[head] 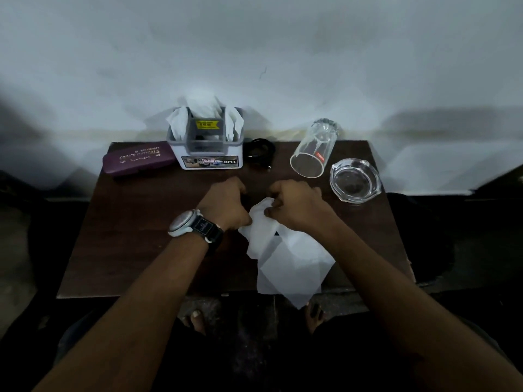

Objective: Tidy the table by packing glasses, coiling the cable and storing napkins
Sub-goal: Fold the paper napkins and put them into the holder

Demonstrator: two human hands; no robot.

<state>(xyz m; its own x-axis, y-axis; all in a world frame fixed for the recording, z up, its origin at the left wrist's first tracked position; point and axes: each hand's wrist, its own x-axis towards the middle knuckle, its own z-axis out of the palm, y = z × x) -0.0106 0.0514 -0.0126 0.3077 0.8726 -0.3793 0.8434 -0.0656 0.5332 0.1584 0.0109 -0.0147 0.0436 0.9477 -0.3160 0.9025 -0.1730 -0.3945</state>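
Both hands — left hand [226,203] and right hand [294,206] (fingers curled closed) — pinch the white napkin [285,256].

A dim, plain home room: small wooden bench [141,236] against a bare wall [254,52], ashtray [355,179], bare feet [195,321] below.

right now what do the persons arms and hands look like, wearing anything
Both forearms are bare, with no sleeves in view. The left hand has a wristwatch at its wrist: a round pale case on a dark strap with a small light marking. The right hand wears nothing visible: no ring, band or glove.
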